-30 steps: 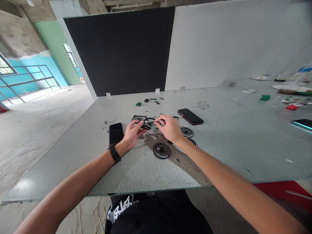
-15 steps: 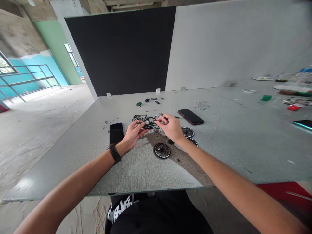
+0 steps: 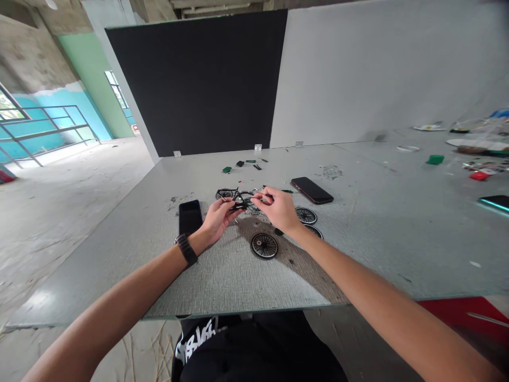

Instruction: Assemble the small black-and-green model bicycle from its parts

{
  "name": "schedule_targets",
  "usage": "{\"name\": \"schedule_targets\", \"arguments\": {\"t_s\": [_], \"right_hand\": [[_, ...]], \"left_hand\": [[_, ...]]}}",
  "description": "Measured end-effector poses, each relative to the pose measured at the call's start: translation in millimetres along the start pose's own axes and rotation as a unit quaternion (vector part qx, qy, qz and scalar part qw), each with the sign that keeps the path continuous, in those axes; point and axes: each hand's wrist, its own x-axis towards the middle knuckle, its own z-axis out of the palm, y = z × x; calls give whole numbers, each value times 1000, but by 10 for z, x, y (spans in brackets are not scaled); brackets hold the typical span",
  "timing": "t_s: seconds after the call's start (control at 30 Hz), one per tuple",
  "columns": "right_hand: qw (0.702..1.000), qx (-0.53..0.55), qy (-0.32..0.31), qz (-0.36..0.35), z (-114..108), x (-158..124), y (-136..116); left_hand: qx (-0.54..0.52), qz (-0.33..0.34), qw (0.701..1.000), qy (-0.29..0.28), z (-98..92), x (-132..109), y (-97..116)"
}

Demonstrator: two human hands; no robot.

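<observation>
The left hand (image 3: 218, 216) pinches a small black part (image 3: 240, 206) between thumb and fingers, beyond and left of the nearest loose spoked wheel (image 3: 264, 246); the right hand (image 3: 278, 208), beyond that wheel and slightly right, has its fingertips closed on a thin dark piece (image 3: 270, 197), too small to identify from here. The miniature bicycle (image 3: 234, 194) is beyond the wheel and to its left, just behind the left hand; whether it rests on the table (image 3: 377, 233) or is partly held, I can't tell. Fine lining-up seems in hand, so I'd hold the left grip light, bring the piece in straight and never force it. No parts tray shows; clear plastic (image 3: 491, 127), far right of the wheel, may be a bag, its contents unclear.
</observation>
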Motion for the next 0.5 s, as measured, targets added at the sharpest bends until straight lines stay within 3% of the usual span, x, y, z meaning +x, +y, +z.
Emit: {"name": "schedule_targets", "arguments": {"t_s": [0.27,0.5], "right_hand": [[1000,-14,3,-15,-5,-5,-30],[1000,-10,-4,-21,-18,5,-28]], "left_hand": [[-6,12,999,-40,-46,43,-45],[4,13,999,-36,-65,46,-44]]}}
